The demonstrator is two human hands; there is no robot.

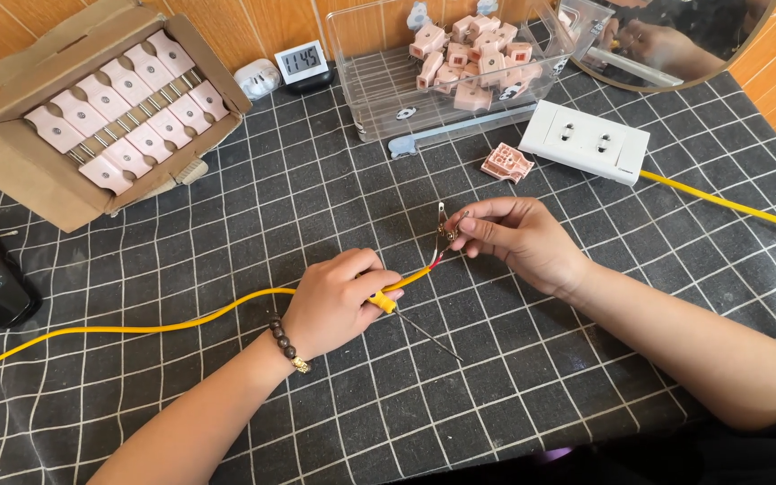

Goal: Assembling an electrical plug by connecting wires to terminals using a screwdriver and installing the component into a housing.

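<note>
The left hand (339,301) is closed around a yellow cable (136,325) and a yellow-handled screwdriver (406,319) just in front of the white power strip (586,141), and the right hand (514,238), nearer that strip, pinches a small metal plug prong (446,224) at the cable's stripped red and yellow wire ends (433,262) between thumb and fingertips. The wiring looks only begun, I judge: one open pink plug half (507,163) lies unfitted just left of the strip. Loose pink plugs fill the clear tray (379,81) behind it, and a cardboard box of assembled plugs (110,112) sits far to its left.
</note>
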